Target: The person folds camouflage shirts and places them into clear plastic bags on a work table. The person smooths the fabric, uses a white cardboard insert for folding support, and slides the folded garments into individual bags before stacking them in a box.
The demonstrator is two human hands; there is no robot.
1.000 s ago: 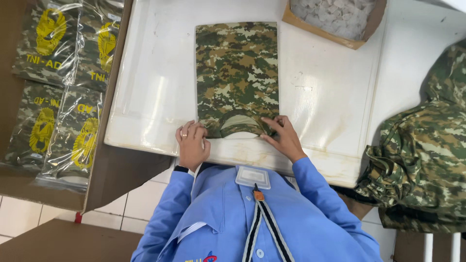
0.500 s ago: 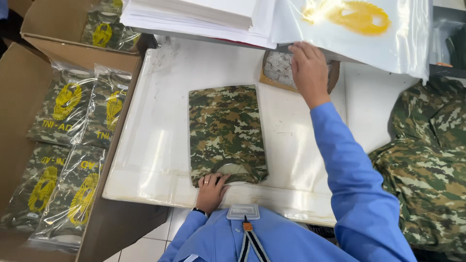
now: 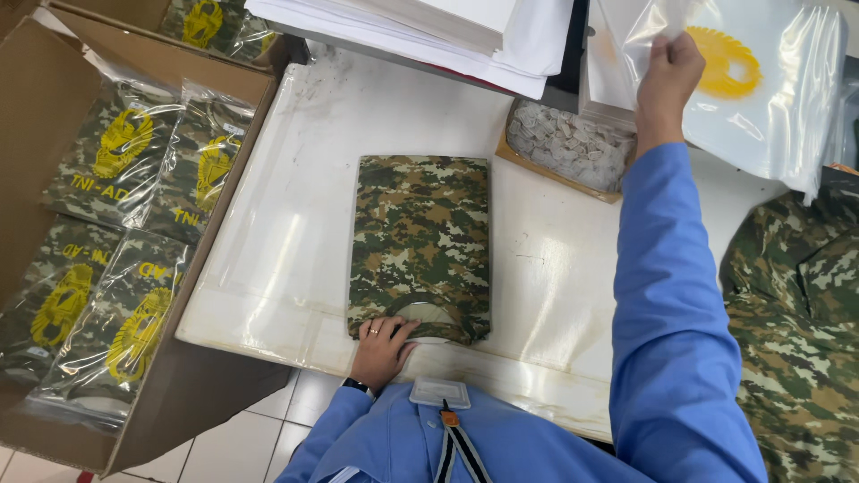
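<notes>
Lying flat in the middle of the white worktop [image 3: 295, 224], the folded camouflage shirt [image 3: 420, 237] forms a neat rectangle with its collar at the near edge. The left hand [image 3: 383, 347] rests on that near edge, fingers spread loosely beside the collar. The right hand [image 3: 667, 76] is raised at the far right, fingers pinching a corner of a clear plastic bag [image 3: 761, 80] with a yellow emblem. Half a second ago that hand hovered lower, over the small box of white pieces [image 3: 568, 143]; now it has risen to the bag. Bagged shirts [image 3: 134, 161] fill the carton on the left.
</notes>
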